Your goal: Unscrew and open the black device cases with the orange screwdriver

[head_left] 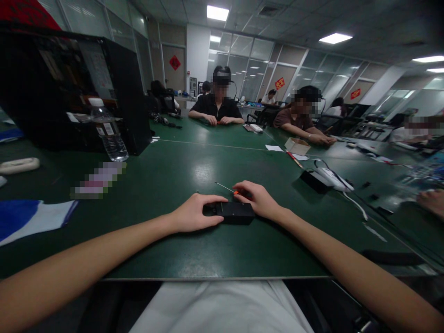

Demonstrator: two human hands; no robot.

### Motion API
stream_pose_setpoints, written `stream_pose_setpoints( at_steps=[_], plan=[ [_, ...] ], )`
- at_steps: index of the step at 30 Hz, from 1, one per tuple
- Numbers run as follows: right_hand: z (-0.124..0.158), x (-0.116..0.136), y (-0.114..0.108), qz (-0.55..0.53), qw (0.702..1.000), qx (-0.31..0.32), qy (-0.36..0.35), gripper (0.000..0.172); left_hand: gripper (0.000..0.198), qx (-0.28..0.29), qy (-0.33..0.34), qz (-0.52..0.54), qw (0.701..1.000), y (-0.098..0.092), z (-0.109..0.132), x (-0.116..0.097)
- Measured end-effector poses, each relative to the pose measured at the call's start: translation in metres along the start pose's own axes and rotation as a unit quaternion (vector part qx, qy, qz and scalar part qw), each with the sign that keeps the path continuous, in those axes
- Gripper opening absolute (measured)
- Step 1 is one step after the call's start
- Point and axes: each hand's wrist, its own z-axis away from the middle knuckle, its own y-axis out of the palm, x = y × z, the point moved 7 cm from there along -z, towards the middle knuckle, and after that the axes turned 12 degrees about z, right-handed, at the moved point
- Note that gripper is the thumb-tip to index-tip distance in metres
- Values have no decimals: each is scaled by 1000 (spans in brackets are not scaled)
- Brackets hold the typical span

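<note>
A small black box (236, 212) lies flat on the green table (180, 175), straight ahead of me. My left hand (194, 213) rests on the table at the box's left end, fingers curled against it. My right hand (257, 200) sits at the box's far right corner, closed on a thin screwdriver (225, 187) with an orange handle. The metal shaft sticks out to the left past the fingers, low over the table.
A water bottle (108, 132) and a big black case (72, 88) stand at the left. A white device with cables (333, 180) lies to the right. Blue-white cloth (31, 219) lies near left. Several people sit along the far side; another person's hand (432, 201) shows at right.
</note>
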Motion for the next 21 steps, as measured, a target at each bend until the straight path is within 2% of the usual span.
stream_pose_setpoints(
  at_steps=[10, 17, 21],
  plan=[
    [-4, -4, 0, 31, 999, 41, -18, 24, 58, 7, 27, 5, 1000, 2, -3, 0],
    [-3, -4, -4, 41, 999, 29, -17, 26, 50, 14, 34, 2, 999, 2, -3, -3],
    [-1, -3, -10, 43, 999, -17, 4, 28, 49, 9, 30, 2, 1000, 3, -2, -4]
  ],
)
